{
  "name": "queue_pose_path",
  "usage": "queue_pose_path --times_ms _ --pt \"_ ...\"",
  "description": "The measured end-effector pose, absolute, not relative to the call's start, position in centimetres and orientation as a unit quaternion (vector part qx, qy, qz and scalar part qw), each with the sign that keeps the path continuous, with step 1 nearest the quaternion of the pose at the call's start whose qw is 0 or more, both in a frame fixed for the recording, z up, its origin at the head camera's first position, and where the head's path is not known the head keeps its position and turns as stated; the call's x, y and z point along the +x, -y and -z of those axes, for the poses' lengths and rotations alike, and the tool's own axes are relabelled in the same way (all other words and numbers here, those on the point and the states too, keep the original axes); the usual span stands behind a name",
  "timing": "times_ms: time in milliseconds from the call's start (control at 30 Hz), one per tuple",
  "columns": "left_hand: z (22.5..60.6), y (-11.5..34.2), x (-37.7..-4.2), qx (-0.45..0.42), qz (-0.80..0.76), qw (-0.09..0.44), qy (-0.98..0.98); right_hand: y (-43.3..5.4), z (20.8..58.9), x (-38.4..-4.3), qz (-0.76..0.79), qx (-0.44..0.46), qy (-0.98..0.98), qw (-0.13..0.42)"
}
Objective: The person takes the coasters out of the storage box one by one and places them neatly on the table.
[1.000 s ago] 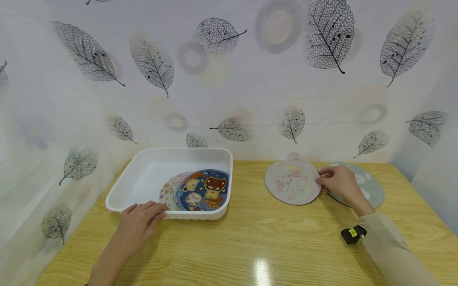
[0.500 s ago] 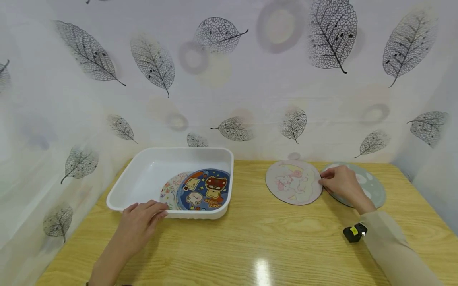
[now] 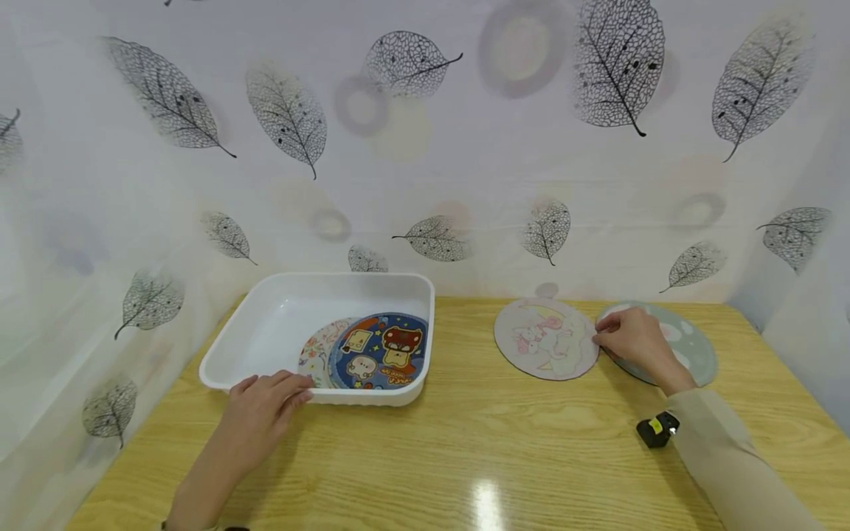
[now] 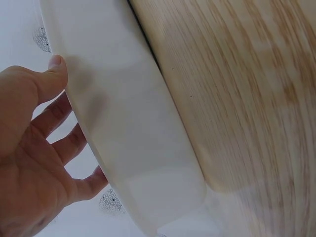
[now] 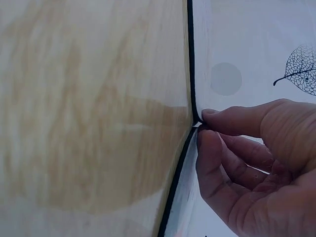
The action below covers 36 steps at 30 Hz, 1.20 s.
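In the head view a round pink mouse pad (image 3: pixel 531 339) with a pale cartoon print lies at the table's back right. A green round mouse pad (image 3: pixel 693 343) lies just right of it. My right hand (image 3: pixel 634 341) pinches the pink pad's right edge; in the right wrist view its thumb and index finger meet where the black-edged pads touch. My left hand (image 3: pixel 265 409) holds the front rim of a white plastic tray (image 3: pixel 265 295), thumb outside and fingers inside. Inside the tray a blue cartoon mouse pad (image 3: pixel 378 350) overlaps a floral one (image 3: pixel 313 354).
The wood-grain table (image 3: pixel 432 472) reaches back to a white leaf-print curtain (image 3: pixel 465 147), which also closes in the left and right sides. A small black device (image 3: pixel 657 428) sits at the right sleeve's cuff.
My right hand and the pink pad have shifted very slightly right, and the pad's near edge now lies flatter. The left hand and the tray hold their place.
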State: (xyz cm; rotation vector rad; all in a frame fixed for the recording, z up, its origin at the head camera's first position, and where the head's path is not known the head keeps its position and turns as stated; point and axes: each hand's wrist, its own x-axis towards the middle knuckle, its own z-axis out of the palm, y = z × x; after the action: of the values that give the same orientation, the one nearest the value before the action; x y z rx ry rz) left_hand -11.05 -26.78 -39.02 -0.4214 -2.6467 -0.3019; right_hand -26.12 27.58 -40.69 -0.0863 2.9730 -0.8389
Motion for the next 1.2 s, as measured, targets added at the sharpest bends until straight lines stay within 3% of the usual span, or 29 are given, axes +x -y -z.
queue_pose_path --times_ms 1200 --pt "39.16 26.77 -10.94 -0.165 0.106 0.247 0.949 -27.51 40.88 -26.04 0.245 -0.093 -0.965 0.016"
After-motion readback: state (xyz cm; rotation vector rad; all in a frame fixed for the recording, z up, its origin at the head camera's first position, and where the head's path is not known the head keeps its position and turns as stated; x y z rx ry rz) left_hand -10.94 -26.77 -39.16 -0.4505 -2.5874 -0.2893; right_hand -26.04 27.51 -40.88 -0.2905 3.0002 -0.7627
